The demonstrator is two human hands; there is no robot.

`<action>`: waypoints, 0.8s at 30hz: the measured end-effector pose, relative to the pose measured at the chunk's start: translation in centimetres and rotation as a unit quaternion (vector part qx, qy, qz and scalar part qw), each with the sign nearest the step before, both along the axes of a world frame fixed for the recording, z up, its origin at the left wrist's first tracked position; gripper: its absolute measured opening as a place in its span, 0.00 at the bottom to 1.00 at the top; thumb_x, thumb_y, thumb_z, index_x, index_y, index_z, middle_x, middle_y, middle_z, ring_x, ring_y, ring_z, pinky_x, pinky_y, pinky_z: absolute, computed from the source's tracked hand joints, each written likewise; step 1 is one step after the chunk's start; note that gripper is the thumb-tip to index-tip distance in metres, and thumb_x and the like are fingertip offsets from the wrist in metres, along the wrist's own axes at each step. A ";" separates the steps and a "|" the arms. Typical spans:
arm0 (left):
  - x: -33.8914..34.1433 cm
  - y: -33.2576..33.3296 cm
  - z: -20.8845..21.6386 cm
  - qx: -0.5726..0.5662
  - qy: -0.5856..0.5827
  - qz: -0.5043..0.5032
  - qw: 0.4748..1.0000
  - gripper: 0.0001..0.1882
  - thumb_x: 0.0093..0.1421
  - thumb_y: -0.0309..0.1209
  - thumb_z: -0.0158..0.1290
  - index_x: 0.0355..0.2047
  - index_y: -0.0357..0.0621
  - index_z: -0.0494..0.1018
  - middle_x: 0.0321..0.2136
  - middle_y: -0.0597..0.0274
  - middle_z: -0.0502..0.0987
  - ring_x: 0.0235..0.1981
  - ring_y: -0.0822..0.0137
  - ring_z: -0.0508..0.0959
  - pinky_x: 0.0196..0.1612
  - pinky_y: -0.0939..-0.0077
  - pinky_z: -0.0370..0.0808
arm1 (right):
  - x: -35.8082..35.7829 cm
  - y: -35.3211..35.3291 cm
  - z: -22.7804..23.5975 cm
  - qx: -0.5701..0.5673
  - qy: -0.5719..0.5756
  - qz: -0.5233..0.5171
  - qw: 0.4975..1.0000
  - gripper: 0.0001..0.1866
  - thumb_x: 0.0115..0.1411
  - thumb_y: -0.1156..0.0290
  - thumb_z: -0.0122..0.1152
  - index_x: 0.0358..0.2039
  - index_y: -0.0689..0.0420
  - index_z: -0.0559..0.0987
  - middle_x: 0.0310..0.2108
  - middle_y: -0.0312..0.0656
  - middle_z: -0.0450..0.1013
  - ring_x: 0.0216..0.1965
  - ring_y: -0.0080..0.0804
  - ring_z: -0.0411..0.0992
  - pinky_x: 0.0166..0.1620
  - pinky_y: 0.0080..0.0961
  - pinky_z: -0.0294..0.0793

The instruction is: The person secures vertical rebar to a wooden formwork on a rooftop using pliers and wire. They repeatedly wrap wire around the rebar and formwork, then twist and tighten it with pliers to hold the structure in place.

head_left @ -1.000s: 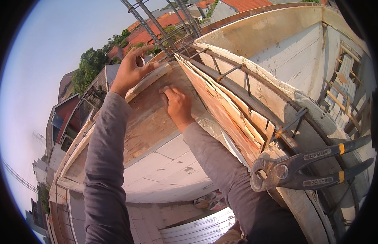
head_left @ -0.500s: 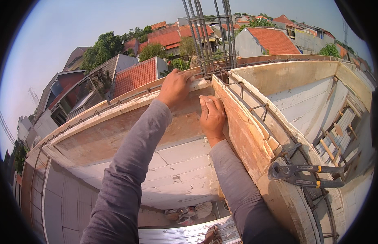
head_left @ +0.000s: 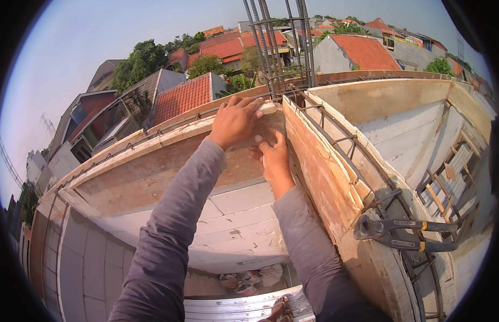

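Note:
My left hand [head_left: 236,122] lies over the top edge of a wooden formwork board [head_left: 169,158], its fingers stretched along the rim near the corner. Just below it, my right hand [head_left: 275,161] is at the board's inner face, with thumb and fingers bent together. Whatever is between those fingers is too small to make out. Beside the right hand a second formwork panel [head_left: 319,161] runs toward me. Black-handled pincers [head_left: 405,233] lie on the right-hand beam, apart from both hands.
Upright rebar [head_left: 268,48] rises behind the corner, and a rebar cage [head_left: 343,140] runs between the right-hand panels. Pale block walls [head_left: 239,225] stand below the boards. My foot [head_left: 281,308] is on a ribbed metal platform [head_left: 228,310]. Tiled roofs [head_left: 185,102] lie beyond.
My right hand has moved slightly left and down, from beside the right-hand panel to beneath my left hand. The left hand's fingers have spread over the board's edge. The pincers stay on the beam.

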State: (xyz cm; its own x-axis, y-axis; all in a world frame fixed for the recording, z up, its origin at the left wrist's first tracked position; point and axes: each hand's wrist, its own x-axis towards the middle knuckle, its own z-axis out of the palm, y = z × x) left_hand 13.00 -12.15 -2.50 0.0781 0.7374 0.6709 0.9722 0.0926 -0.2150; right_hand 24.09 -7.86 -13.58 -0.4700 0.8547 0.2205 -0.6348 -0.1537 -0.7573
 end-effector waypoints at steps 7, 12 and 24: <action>0.2 0.4 -0.5 0.010 0.045 0.028 0.999 0.27 0.65 0.45 0.60 0.63 0.53 0.76 0.59 0.67 0.78 0.58 0.59 0.74 0.60 0.56 0.71 | 0.5 -0.6 -1.6 0.288 -0.376 -0.254 0.843 0.18 0.72 0.64 0.53 0.59 0.47 0.81 0.47 0.53 0.82 0.47 0.59 0.80 0.49 0.48 0.79; 0.9 -0.2 -0.1 0.027 0.013 0.009 1.000 0.23 0.66 0.43 0.60 0.60 0.54 0.78 0.58 0.66 0.78 0.58 0.58 0.74 0.59 0.55 0.71 | 3.9 -0.8 0.6 0.305 -0.281 -0.217 0.884 0.17 0.72 0.63 0.51 0.55 0.51 0.84 0.45 0.53 0.83 0.48 0.56 0.80 0.52 0.46 0.78; 4.5 5.4 -0.4 0.109 -0.121 -0.173 0.971 0.06 0.64 0.27 0.59 0.38 0.39 0.83 0.38 0.53 0.77 0.42 0.47 0.77 0.47 0.55 0.77 | 9.4 -2.3 7.7 0.363 -0.416 -0.240 0.798 0.20 0.72 0.63 0.51 0.54 0.60 0.83 0.50 0.55 0.82 0.53 0.54 0.79 0.56 0.42 0.77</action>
